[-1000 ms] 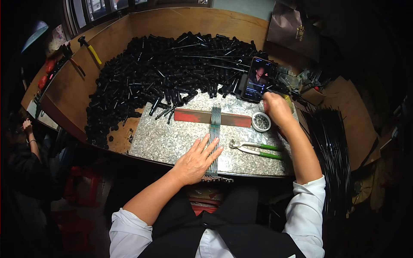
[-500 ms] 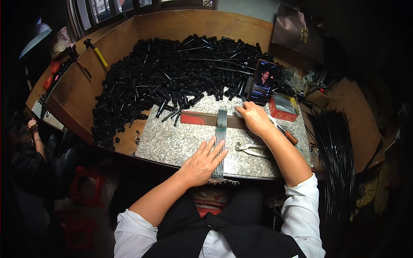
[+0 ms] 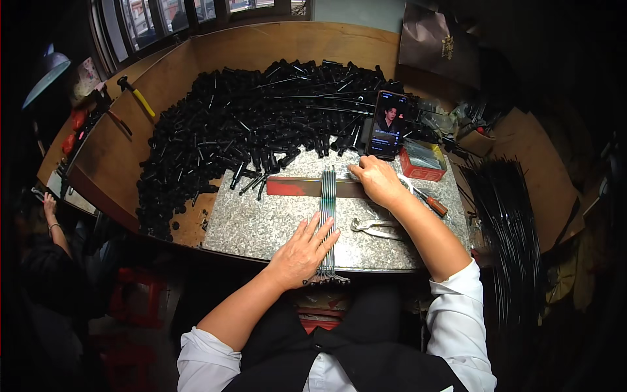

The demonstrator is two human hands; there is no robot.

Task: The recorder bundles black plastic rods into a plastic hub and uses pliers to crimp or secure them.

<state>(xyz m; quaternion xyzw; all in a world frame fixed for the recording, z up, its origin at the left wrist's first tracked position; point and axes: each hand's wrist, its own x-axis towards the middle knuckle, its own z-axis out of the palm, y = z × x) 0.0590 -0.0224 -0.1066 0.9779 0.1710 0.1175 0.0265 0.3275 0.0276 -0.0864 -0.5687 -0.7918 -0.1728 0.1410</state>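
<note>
A row of thin metal rods [image 3: 328, 202] lies side by side across a flat reddish-brown bar [image 3: 287, 187] on the speckled stone slab. Dark knobbed ends of the rods stick out over the slab's near edge. My left hand [image 3: 299, 253] rests flat on the near half of the rods, fingers stretched out. Beyond the bar's right part is my right hand [image 3: 379, 178], its fingers curled in just right of the rods' far ends. What it holds, if anything, is hidden. Metal pincers [image 3: 372, 226] lie below my right wrist, and an orange-handled screwdriver [image 3: 434, 206] lies right of my forearm.
A large heap of black handle-like parts [image 3: 222, 124] fills the wooden-walled bench behind the slab [image 3: 241, 222]. A phone [image 3: 390, 124] stands by a red box [image 3: 423, 161]. Long black rods [image 3: 503, 228] hang at the right. Another person's hand [image 3: 49, 206] shows far left.
The whole view has shifted a little. My left hand still lies flat on the rods and my right hand stays curled near their far ends. The other person's hand at far left has moved slightly.
</note>
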